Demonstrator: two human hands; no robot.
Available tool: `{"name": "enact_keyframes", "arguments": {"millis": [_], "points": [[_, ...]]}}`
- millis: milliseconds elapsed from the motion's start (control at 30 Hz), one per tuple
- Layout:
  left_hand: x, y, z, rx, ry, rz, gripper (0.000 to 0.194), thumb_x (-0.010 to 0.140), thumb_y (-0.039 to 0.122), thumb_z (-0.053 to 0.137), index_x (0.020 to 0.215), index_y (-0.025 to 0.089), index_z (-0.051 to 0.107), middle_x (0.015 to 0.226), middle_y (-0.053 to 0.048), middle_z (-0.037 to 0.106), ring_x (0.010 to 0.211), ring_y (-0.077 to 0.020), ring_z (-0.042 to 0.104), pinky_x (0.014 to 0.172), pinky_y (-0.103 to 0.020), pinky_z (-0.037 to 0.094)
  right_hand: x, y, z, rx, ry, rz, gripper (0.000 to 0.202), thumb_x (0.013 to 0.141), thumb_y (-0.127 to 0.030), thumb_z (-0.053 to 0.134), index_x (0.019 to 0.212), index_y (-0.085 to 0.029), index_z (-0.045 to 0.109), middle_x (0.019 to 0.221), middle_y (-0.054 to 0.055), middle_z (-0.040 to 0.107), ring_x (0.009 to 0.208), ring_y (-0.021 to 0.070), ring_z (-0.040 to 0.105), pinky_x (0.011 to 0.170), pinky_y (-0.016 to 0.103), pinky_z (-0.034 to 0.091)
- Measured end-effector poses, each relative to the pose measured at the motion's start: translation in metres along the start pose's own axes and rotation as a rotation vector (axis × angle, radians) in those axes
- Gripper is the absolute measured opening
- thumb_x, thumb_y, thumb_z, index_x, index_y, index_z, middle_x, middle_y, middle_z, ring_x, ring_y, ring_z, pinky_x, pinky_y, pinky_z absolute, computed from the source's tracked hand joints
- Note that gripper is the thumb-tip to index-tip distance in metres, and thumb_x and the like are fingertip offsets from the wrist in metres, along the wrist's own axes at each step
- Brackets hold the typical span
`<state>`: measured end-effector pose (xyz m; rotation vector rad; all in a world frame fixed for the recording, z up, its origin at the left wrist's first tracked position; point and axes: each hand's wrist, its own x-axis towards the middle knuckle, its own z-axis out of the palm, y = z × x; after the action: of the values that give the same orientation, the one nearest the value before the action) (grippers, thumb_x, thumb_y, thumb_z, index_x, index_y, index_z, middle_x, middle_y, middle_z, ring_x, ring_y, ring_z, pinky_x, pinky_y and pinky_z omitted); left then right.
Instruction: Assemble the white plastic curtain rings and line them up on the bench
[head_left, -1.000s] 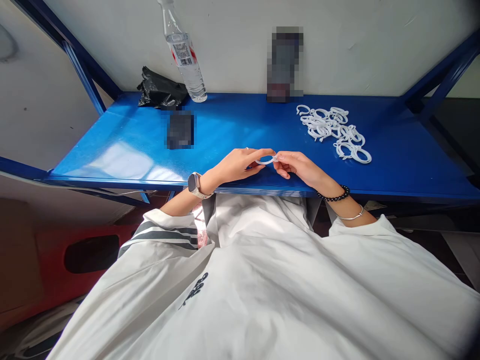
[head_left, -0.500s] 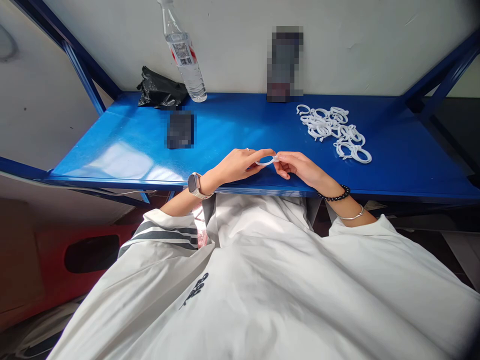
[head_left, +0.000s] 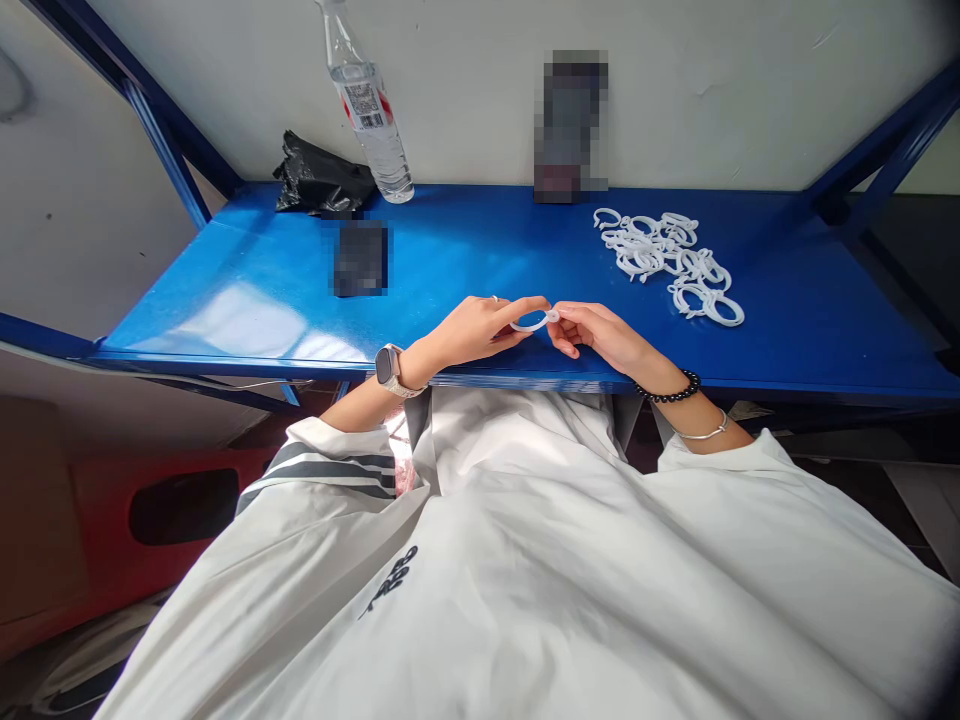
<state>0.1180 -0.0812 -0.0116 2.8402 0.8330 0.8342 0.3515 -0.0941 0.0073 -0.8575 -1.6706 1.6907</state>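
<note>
Right hand shifts slightly, baring more of white ring's right end; can't tell if it's pinching. Left hand grips ring above counter's near edge. Likely light, stiffish plastic; hold by rim.

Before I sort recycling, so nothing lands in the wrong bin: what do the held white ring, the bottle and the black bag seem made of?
White ring: probably plastic, smooth and evenly white; its core can't be seen.
Bottle: likely clear, glossy plastic, judging by its see-through, ribbed lower wall.
Black bag: looks like thin, glossy plastic film, given its creases and highlights.
</note>
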Motion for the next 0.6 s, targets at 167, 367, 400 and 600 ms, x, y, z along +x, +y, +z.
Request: {"name": "enact_keyframes", "arguments": {"millis": [167, 367, 400, 600], "points": [[0.0003, 0.0011, -0.0008, 0.000, -0.003, -0.008, 0.037, 0.104, 0.038, 0.048, 0.135, 0.020, 0.057, 0.077, -0.002, 0.073, 0.071, -0.0129, 0.070, 0.060, -0.019, 0.041, -0.0005, -0.0016, 0.0006, -0.002, -0.001, 0.005, 0.035, 0.098, -0.042, 0.057, 0.074, -0.016, 0.063, 0.058, 0.000, 0.054, 0.052, 0.0110, 0.047, 0.053, 0.023, 0.043], [-0.0001, 0.0011, -0.0006, 0.008, -0.009, -0.012, 0.037, 0.104, 0.039, 0.047, 0.134, 0.021, 0.058, 0.080, -0.002, 0.074, 0.072, -0.0129, 0.070, 0.060, -0.019, 0.042, 0.0003, -0.0001, -0.0004, 0.006, -0.004, 0.008, 0.034, 0.097, -0.040, 0.057, 0.074, -0.016, 0.063, 0.058, 0.000, 0.054, 0.052, 0.0108, 0.047, 0.052, 0.023, 0.042], [-0.0002, 0.0009, -0.0004, 0.005, -0.008, -0.013, 0.037, 0.104, 0.039, 0.047, 0.134, 0.021, 0.058, 0.081, -0.002, 0.074, 0.072, -0.0128, 0.070, 0.061, -0.019, 0.042, 0.0003, 0.0001, -0.0005, 0.003, -0.004, 0.009, 0.034, 0.097, -0.040, 0.057, 0.074, -0.017, 0.063, 0.058, 0.000, 0.054, 0.052, 0.0109, 0.046, 0.053, 0.023, 0.042], [-0.0007, -0.0014, 0.0013, 0.021, 0.012, 0.006, 0.036, 0.105, 0.039, 0.043, 0.132, 0.022, 0.059, 0.081, -0.003, 0.073, 0.064, -0.0114, 0.065, 0.059, -0.019, 0.041, -0.0001, -0.0002, -0.0006, 0.016, -0.007, 0.026, 0.031, 0.095, -0.040, 0.058, 0.074, -0.017, 0.063, 0.059, 0.000, 0.054, 0.052, 0.0110, 0.047, 0.053, 0.023, 0.042]]}}
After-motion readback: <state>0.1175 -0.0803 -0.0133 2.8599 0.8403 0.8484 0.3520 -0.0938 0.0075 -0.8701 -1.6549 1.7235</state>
